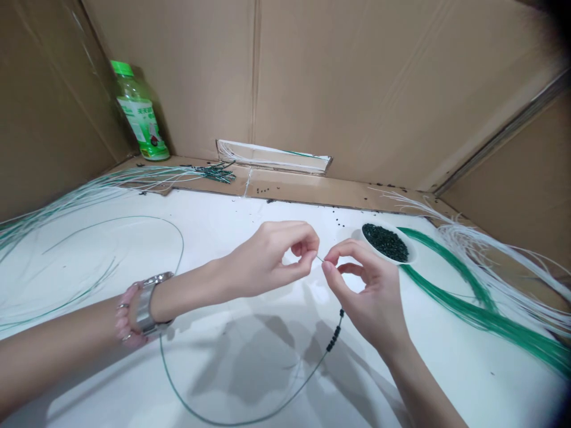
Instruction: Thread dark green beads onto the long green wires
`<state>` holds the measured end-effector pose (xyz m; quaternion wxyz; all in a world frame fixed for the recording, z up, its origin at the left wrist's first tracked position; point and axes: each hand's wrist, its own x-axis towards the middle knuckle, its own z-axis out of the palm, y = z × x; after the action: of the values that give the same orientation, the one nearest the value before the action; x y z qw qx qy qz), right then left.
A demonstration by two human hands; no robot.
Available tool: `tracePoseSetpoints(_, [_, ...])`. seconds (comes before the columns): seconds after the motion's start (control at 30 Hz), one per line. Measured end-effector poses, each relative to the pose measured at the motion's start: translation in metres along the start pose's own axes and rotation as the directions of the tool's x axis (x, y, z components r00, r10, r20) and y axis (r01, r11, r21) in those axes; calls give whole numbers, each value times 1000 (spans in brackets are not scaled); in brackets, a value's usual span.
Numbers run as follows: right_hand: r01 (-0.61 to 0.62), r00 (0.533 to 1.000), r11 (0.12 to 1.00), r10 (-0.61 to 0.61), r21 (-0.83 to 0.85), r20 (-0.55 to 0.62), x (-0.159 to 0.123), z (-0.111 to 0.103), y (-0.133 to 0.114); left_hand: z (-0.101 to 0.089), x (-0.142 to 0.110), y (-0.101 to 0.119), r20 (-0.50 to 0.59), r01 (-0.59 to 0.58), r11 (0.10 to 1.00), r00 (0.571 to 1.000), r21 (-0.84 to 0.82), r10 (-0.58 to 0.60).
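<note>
Left hand (267, 258) and right hand (366, 291) were both pinched nearly shut on the thin tip of my green wire (320, 258), with a few black beads (333, 334) strung lower down it, and a white bowl (413, 257) of loose beads (384, 242) sat just past my right hand.

1. A plastic bottle (139, 113) with a green cap and green-and-white label stands in the corner of the corrugated cardboard walls (178, 77).
2. A long narrow cardboard tray (272, 157) leans against the back wall.
3. A bundle of pale strands (111, 183) with dark beaded ends lies across the white tabletop (446, 380) at left.
4. White strands (491, 252) and green strands (491, 318) sweep across the right side.
5. Stray dark beads (263, 191) dot the cardboard ledge (312, 190).
</note>
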<state>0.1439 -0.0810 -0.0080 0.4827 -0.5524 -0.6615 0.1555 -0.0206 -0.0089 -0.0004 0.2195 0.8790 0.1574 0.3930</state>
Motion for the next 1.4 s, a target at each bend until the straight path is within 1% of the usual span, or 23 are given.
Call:
tracePoseSetpoints(0.07, [-35,999,998,36,-45,21,3,-5,2,-5,2,-2,-46,36,999,998,-3,-36])
tracePoseSetpoints(0.1, [-64,996,996,68,-67,66,5,-8,4,-8,4,-4,-65,59,998,996,-8,-60])
tracePoseSetpoints(0.17, [-139,970,986,153,-87,187,10,-16,8,-14,6,-6,-76,114,993,990,-26,-115])
tracePoseSetpoints(0.2, [-177,956,982,188,-69,223,12,-20,10,-17,8,-7,-64,140,989,988,-44,-143])
tracePoseSetpoints(0.27, [-232,947,972,216,42,237,15,-24,13,-19,10,-8,-22,188,978,981,-84,-191])
tracePoseSetpoints(0.33, [-237,960,953,200,189,199,16,-23,15,-16,13,-8,23,218,968,976,-121,-217])
tracePoseSetpoints(0.4, [-214,970,937,171,275,172,16,-19,17,-10,16,-8,68,223,964,974,-148,-215])
tracePoseSetpoints(0.47, [-193,977,936,157,295,141,16,-15,18,-3,21,-8,108,219,961,973,-169,-203])
tracePoseSetpoints(0.57, [-175,984,941,162,290,67,17,-14,20,6,30,-7,112,207,956,976,-208,-187])
tracePoseSetpoints(0.7, [-159,983,946,179,283,-49,19,-22,22,12,44,-5,111,194,944,979,-269,-169])
tracePoseSetpoints(0.77, [-149,980,947,179,283,-83,21,-26,23,15,52,-9,111,214,938,975,-271,-190])
tracePoseSetpoints(0.83, [-140,977,948,179,286,-113,22,-31,24,19,60,-22,98,244,945,969,-216,-228])
tracePoseSetpoints(0.87, [-137,975,948,180,289,-127,22,-32,25,21,63,-33,88,260,951,965,-167,-249])
tracePoseSetpoints(1.0, [-126,966,946,185,300,-179,24,-38,28,38,70,-91,103,307,951,947,-27,-303])
tracePoseSetpoints(1.07, [-117,960,947,185,300,-209,25,-39,30,50,70,-117,119,335,942,935,-1,-333])
tracePoseSetpoints(1.13, [-111,954,951,184,290,-238,26,-41,33,63,73,-130,134,355,935,927,-10,-350])
tracePoseSetpoints(1.17, [-109,950,954,182,278,-253,27,-42,34,69,75,-130,136,361,932,925,-30,-354])
tracePoseSetpoints(1.23, [-108,943,967,174,232,-285,27,-44,37,80,82,-120,123,367,925,927,-101,-354])
tracePoseSetpoints(1.3, [-106,931,983,151,151,-333,26,-46,38,85,90,-98,93,362,909,932,-207,-350])
tracePoseSetpoints(1.4, [-83,916,997,77,1,-395,24,-46,37,81,95,-60,79,339,869,939,-360,-333])
